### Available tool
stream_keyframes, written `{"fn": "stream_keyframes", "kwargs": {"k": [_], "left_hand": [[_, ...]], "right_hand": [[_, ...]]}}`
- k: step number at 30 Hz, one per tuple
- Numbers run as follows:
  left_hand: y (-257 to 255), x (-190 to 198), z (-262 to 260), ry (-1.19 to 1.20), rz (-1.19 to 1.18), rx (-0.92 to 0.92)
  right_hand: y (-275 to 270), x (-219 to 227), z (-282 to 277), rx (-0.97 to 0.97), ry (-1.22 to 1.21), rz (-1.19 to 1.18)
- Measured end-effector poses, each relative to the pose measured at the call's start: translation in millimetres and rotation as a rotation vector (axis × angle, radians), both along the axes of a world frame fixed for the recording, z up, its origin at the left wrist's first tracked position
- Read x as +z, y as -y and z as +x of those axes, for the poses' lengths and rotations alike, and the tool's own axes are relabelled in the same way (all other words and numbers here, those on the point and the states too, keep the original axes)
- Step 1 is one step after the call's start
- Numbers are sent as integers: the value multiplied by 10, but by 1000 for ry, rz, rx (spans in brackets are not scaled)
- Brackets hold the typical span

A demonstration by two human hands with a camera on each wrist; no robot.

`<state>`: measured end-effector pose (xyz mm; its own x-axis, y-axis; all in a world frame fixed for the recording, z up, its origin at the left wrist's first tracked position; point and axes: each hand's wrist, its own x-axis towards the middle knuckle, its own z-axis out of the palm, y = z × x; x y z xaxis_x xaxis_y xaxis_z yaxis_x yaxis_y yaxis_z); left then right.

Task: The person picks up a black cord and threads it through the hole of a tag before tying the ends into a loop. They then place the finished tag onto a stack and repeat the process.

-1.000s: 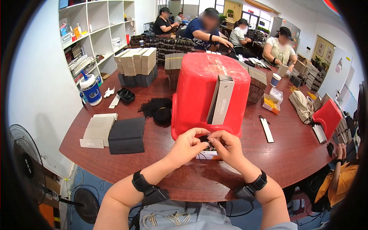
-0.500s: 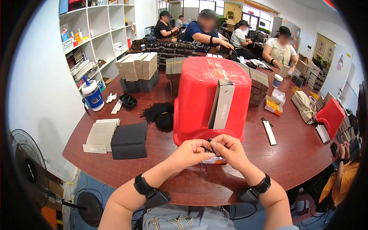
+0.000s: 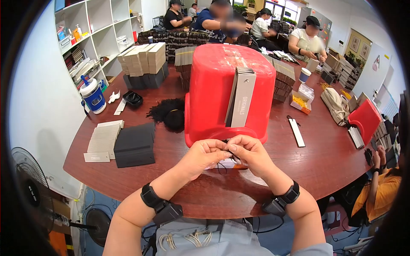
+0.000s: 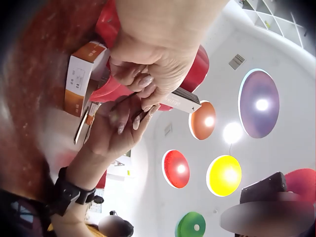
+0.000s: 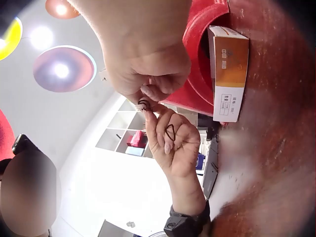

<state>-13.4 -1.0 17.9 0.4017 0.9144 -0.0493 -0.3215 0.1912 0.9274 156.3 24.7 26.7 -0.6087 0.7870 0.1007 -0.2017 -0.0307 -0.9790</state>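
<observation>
Close in front of the red tub, my left hand [image 3: 201, 157] and right hand [image 3: 251, 154] meet at the fingertips. Both pinch a thin black cord [image 5: 171, 132]; its small loop lies against the left palm in the right wrist view. Thumbs and forefingers hide most of the cord. Below the hands stands an orange and white box [image 5: 230, 74], largely covered by them in the head view. A bundle of grey tags [image 3: 244, 100] marked ORIGINALS leans on the side of the upturned red tub [image 3: 209, 81].
On the left lie fanned grey tags [image 3: 103, 138] and dark tags [image 3: 136, 143], with a black fringed bundle [image 3: 174, 119] nearer the tub. A white tag [image 3: 296, 132] lies right of it. Further back are a box of yellow pieces [image 3: 300, 103] and several people.
My fingertips have come closer together on the cord, whose loop now hangs below them. The head view has shifted slightly. Across the table, the person in blue has drawn an outstretched arm back.
</observation>
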Motion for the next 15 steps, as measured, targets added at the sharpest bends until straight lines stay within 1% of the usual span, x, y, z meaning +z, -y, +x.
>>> {"fn": "stream_keyframes", "kwargs": {"k": [4,7,9,10,12,13,15], "left_hand": [[9,-3,-5,11,-26,-6],[9,-9,-8,75,-85,-44],[14,-19,-4,188,-142,-98],[17,-32,0,189,-143,-99],[17,-56,9,279,-181,-113],[18,-55,16,279,-181,-114],[23,-47,27,214,-121,-51]], "right_hand": [[-25,-36,0,-13,-6,-31],[-15,-7,-2,2,-49,-66],[-4,2,-12,29,-86,-139],[-7,-2,-12,28,-86,-140],[-21,-15,-10,39,-83,-128],[-29,-22,-1,38,-83,-128],[-52,-30,35,98,-99,-134]]}}
